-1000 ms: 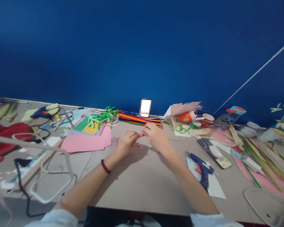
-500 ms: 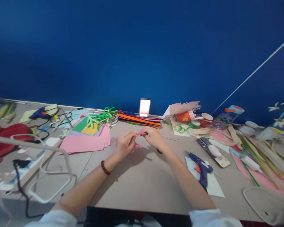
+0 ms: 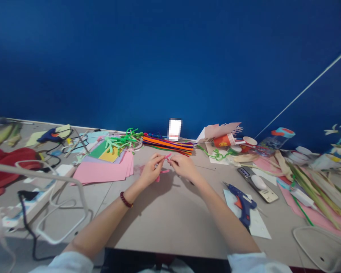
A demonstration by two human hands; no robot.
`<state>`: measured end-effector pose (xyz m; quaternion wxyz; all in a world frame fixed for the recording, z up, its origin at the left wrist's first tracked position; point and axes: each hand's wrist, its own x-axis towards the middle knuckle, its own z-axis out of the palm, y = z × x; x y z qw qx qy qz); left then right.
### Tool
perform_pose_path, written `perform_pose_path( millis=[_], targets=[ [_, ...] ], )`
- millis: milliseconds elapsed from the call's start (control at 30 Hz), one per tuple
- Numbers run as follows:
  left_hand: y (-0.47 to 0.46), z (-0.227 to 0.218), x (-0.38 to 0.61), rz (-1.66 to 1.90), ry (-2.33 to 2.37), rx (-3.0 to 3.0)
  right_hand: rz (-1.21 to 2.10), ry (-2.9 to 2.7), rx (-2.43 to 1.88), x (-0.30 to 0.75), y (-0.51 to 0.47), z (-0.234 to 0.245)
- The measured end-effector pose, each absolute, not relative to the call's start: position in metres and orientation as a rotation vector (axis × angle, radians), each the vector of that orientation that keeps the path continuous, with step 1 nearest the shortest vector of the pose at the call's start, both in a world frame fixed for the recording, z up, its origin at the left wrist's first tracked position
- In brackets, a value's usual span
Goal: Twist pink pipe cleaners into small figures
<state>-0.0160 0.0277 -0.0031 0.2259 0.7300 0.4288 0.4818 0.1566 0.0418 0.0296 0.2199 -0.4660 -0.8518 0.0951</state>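
left hand (image 3: 152, 170) and right hand (image 3: 184, 167) pinch a thin pink fuzzy pipe cleaner (image 3: 167, 156) between fingertips; stacked pink paper sheets (image 3: 102, 172) lie at 9 o'clock.

left hand (image 3: 151, 170) and right hand (image 3: 184, 167) pinch a pink pipe cleaner (image 3: 167, 156).

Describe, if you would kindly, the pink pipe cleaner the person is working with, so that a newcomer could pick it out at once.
On the grey table, look midway along, where the left hand and right hand nearly meet. The pink pipe cleaner is the thin strand between their fingers, unlike the orange-and-purple bundle lying beyond.
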Motion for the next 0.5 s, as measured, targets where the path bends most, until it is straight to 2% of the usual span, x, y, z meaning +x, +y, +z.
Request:
perform_pose_path(
  millis=[300,500],
  targets=[
    [0.027,-0.003,-0.012,1.355,1.31,1.556,0.197,-2.385,-1.295,0.153,0.037,0.031],
    [0.027,-0.002,-0.016,1.348,1.458,2.053,0.149,-2.492,-1.286,0.15,0.028,0.039]
  ],
)
